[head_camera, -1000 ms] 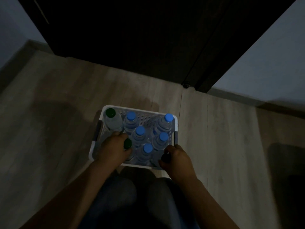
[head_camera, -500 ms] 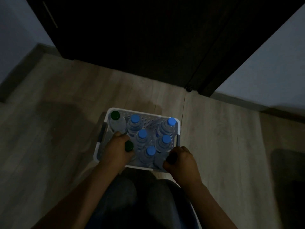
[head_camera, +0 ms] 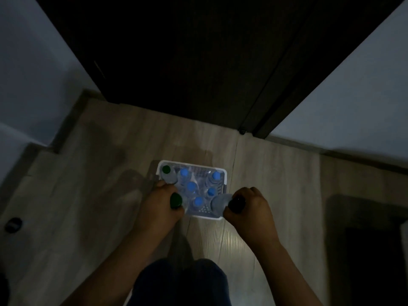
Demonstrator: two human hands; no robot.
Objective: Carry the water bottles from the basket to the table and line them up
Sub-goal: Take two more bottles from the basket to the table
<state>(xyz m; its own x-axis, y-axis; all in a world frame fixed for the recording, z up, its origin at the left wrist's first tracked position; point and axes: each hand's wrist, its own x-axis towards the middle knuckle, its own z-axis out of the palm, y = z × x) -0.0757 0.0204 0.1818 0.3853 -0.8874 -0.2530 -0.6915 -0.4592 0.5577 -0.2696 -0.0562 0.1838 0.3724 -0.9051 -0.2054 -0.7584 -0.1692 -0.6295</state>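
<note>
Dim light, view straight down. Left hand point(head_camera: 160, 205) curled around the neck of a green-capped bottle point(head_camera: 176, 200) at the near left corner of the white basket point(head_camera: 204, 216). The cap shows between thumb and fingers and the body is hidden under the hand.

Right hand point(head_camera: 250, 209) clenched round the neck of a dark-capped bottle point(head_camera: 220, 202). This one is tilted, its clear body lying across the basket's near right corner with the cap toward the palm. Cannot tell whether either held bottle is clear of the basket floor.

The basket sits on the pale wood floor point(head_camera: 254, 239) in front of a dark door point(head_camera: 187, 62).

Count of loose bottles standing upright in the basket:
- five blue-capped bottles point(head_camera: 191, 187)
- one more green-capped one point(head_camera: 166, 169), at the far left corner

That makes eight bottles, counting the two in hand. A small dark round object point(head_camera: 13, 225) lies on the floor well off to the left.
</note>
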